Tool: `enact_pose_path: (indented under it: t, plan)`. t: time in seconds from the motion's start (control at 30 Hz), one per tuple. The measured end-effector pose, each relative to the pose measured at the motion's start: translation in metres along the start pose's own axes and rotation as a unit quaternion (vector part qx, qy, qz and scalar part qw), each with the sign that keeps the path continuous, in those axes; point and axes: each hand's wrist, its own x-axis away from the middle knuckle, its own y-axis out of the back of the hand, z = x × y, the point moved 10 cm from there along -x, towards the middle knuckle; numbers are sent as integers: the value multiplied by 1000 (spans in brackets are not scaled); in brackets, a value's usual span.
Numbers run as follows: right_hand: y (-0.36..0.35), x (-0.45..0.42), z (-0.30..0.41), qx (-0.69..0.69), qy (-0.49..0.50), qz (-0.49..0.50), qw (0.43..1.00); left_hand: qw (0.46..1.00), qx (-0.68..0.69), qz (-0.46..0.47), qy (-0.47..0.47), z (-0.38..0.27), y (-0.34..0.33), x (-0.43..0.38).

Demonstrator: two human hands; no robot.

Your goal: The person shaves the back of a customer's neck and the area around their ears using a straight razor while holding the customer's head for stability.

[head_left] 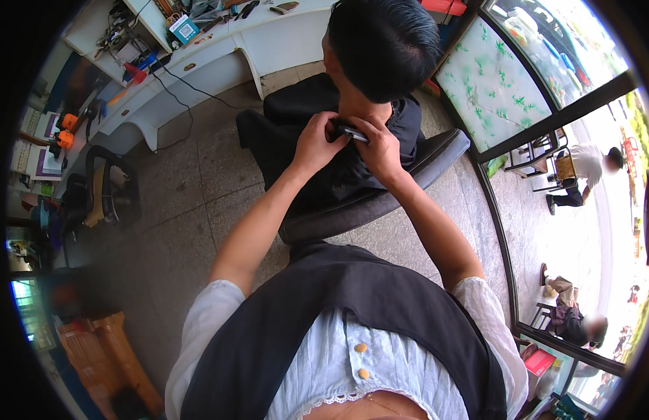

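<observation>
A seated person with short dark hair [385, 47] has their back to me, head bent forward. A black cape [324, 173] drapes over their shoulders and the chair. At the nape, my left hand [320, 140] pinches the cape's dark neckband between thumb and fingers. My right hand [378, 144] lies against the neck just beside it. Between its thumb and fingers is a small, shiny silver-and-dark object [354, 135], possibly a clip; its exact kind is not clear. My fingers partly hide the neckband.
The padded chair back [377, 210] stands between me and the seated person. A white counter [219, 39] with tools and cables curves along the left. An armchair [106, 184] is at left, a wooden bench [109, 362] lower left. Glass doors [495, 220] run along the right, with people outside.
</observation>
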Motion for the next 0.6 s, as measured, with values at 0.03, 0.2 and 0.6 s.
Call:
enact_pose_path:
  t: [0.03,0.2,0.6]
  plan:
    - [-4,-2,2,-1,5,1,1000,1000,-1,-5,0,1,-1,0]
    - [-20,-6,-3,39,-28,26,999,998,0,-33,57,0,-1,9]
    - [58,91,-100,-194,-334,157,909,997,20,27,68,1,8,24]
